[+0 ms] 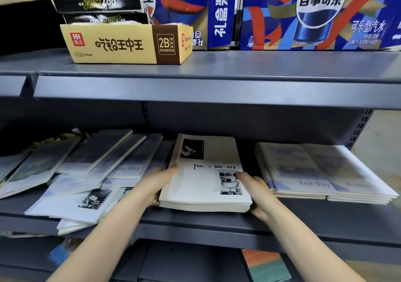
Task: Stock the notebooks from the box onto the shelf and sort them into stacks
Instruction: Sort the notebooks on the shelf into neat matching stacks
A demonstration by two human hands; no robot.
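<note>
A stack of white "Time & Memory" notebooks lies in the middle of the grey lower shelf. My left hand grips its left edge, thumb on the top cover. My right hand grips the right edge the same way. To the right sit two neat side-by-side stacks of blue "fine Day" notebooks. On the left, several blue and white notebooks lie scattered and overlapping, some hanging over the shelf's front edge.
The upper shelf holds a yellow eraser carton, a black box behind it and blue Pepsi cases. An orange and teal book lies on the shelf below.
</note>
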